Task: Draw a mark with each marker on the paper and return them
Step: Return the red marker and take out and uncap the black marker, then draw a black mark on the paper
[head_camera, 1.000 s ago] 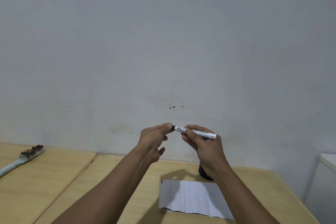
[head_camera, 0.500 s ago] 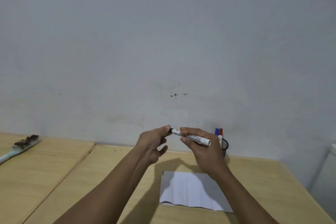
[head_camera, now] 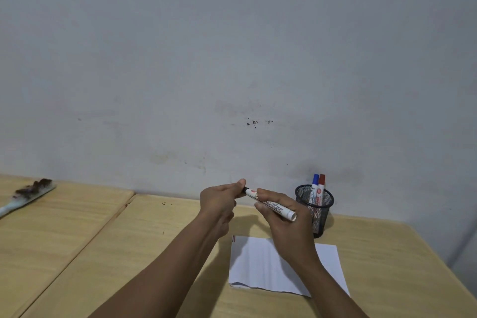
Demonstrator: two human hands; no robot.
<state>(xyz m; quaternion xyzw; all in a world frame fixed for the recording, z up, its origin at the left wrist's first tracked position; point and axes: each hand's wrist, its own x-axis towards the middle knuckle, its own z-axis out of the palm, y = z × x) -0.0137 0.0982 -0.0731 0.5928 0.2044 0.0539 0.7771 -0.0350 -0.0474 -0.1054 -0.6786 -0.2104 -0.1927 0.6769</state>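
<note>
My right hand grips the white barrel of a marker held above the table, its black cap end pointing left. My left hand pinches that black cap between thumb and fingers. Below the hands lies a white sheet of paper on the wooden table. A black mesh cup stands behind the paper at the wall, holding a blue marker and a red marker upright.
A brush with dark bristles lies at the far left on a second tabletop. A seam runs between the two tabletops. The grey wall rises right behind the table.
The view has tilted down, bringing the mesh cup and its markers into sight. Both hands have dropped closer to the table, and the marker now slants down to the right.
</note>
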